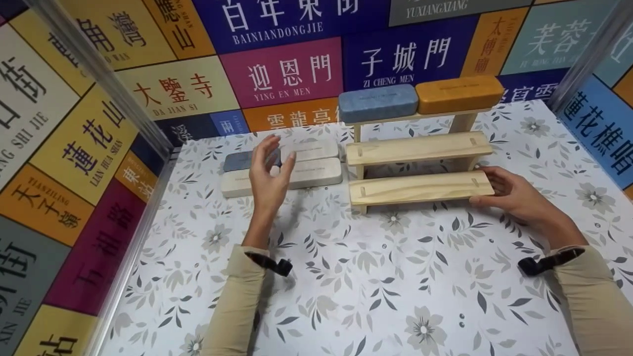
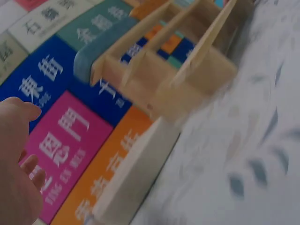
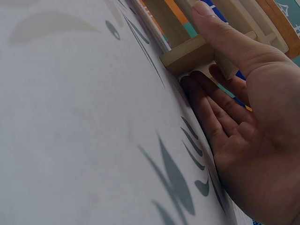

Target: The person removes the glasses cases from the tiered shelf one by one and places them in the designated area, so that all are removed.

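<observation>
A wooden three-tier rack [image 1: 420,189] stands on the table. On its top tier sit a blue case [image 1: 378,101] and an orange case [image 1: 457,94], end to end, long with rounded edges like glasses cases. My right hand [image 1: 519,198] grips the right end of the lowest tier; in the right wrist view the thumb [image 3: 225,35] lies across the wood and the fingers reach behind. Holding nothing, my left hand [image 1: 269,180] hovers with spread thumb and fingers over a group of lying cases: a blue one [image 1: 237,162] and white ones [image 1: 316,173], partly hidden by it.
A white tablecloth with grey flowers and leaves [image 1: 366,296] covers the table. Colourful panels with printed place names [image 1: 292,74] rise behind and at both sides. A clear upright edge [image 1: 123,247] borders the table's left. Black wrist cameras sit at both sleeves.
</observation>
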The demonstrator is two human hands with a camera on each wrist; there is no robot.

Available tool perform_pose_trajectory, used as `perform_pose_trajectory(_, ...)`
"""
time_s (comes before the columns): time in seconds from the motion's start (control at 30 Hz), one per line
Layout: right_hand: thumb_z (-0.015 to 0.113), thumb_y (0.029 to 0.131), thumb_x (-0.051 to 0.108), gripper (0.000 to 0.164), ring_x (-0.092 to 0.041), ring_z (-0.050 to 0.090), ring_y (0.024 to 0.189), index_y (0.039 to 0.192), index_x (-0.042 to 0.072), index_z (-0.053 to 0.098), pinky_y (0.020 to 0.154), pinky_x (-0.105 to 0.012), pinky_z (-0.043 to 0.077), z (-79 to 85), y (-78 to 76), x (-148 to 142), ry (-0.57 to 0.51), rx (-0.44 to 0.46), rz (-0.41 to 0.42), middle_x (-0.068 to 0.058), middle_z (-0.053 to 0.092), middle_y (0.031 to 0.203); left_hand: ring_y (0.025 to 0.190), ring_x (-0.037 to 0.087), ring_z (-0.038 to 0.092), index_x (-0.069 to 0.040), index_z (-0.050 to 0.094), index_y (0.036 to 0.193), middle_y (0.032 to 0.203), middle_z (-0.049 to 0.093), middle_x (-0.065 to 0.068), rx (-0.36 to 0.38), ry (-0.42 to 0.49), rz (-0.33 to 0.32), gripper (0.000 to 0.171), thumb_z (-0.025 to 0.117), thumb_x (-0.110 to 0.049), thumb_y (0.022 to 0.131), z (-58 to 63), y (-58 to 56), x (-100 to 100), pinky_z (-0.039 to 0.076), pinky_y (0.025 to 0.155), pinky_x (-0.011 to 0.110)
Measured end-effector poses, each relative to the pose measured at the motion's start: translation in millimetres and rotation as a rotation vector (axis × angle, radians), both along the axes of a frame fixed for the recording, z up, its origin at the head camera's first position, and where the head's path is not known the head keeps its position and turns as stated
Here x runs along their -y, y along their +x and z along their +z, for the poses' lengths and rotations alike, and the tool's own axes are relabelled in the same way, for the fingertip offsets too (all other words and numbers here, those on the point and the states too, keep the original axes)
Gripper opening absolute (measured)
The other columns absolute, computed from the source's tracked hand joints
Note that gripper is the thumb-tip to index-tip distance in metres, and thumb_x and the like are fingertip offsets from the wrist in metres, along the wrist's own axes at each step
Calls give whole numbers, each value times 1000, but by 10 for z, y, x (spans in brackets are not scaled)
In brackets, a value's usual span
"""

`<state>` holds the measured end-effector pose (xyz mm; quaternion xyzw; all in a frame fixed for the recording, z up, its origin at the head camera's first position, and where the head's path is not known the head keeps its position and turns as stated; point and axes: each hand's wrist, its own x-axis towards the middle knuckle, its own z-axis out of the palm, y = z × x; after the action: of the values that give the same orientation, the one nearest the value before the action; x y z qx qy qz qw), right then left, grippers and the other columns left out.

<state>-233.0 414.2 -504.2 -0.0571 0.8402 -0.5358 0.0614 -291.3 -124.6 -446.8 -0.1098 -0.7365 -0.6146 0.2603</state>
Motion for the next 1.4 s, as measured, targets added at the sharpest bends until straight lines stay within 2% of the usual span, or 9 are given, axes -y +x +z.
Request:
perform_pose_trajectory(0.1, 82, 96, 5, 70, 4, 66, 118, 157, 6, 47, 93, -13, 57, -14, 6, 4, -10, -11, 8, 19, 67, 130, 143, 23, 59, -8, 63, 146, 154, 58, 9, -23, 0, -62, 49, 80, -18, 101, 65, 0, -213, 51, 122, 40)
perform_pose_trajectory(0.3, 83, 96, 6, 71, 4, 66, 118, 157, 5, 47, 94, -12, 56, -36, 19, 7, -13, -16, 14, 19, 67, 130, 142, 22, 60, -7, 60, 148, 152, 59, 13, -34, -17, -138, 51, 78, -17, 101, 133, -63, -554, 52, 120, 39)
perform_pose_trajectory(0.5, 83, 95, 5, 72, 5, 66, 118, 157, 5, 47, 95, -11, 55, -23, 24, 4, -13, -17, 3, 19, 66, 131, 145, 25, 58, -7, 56, 153, 156, 56, 14, 12, -61, -180, 61, 81, -19, 99, 183, -212, -859, 52, 121, 40)
perform_pose_trajectory(0.67, 84, 94, 6, 71, 5, 66, 119, 156, 6, 48, 97, -10, 54, -14, 12, 1, -19, -8, 10, 19, 66, 132, 150, 29, 52, -8, 44, 163, 163, 49, 15, 61, -78, -194, 76, 82, -26, 98, 246, -342, -1050, 48, 124, 37)
perform_pose_trajectory(0.8, 83, 96, 8, 72, 6, 65, 119, 157, 5, 46, 97, -9, 54, -11, 0, -2, -3, -16, 31, 18, 66, 132, 155, 31, 47, -9, 37, 167, 168, 44, 14, 76, -82, -193, 82, 80, -30, 100, 319, -437, -1145, 44, 128, 36)
perform_pose_trajectory(1.0, 83, 97, 12, 76, 8, 64, 120, 161, 5, 42, 95, -10, 55, -10, -6, -10, 23, 6, 25, 19, 64, 134, 156, 32, 45, -7, 37, 166, 168, 45, 18, 55, -127, -168, 81, 80, -28, 100, 398, -552, -1202, 42, 129, 39)
perform_pose_trajectory(1.13, 83, 98, 12, 75, 7, 65, 119, 161, 6, 42, 94, -11, 56, -12, -8, -19, 25, 13, 19, 19, 65, 133, 156, 30, 46, -8, 38, 166, 167, 47, 17, 58, -171, -158, 80, 80, -27, 100, 406, -586, -1217, 43, 127, 36)
perform_pose_trajectory(1.4, 84, 97, 12, 74, 8, 64, 120, 160, 7, 45, 95, -9, 54, -4, -6, -31, 41, 0, 4, 19, 64, 133, 151, 28, 52, -3, 41, 163, 161, 53, 17, -2, -149, -174, 72, 77, -16, 102, 395, -600, -1278, 44, 127, 42)
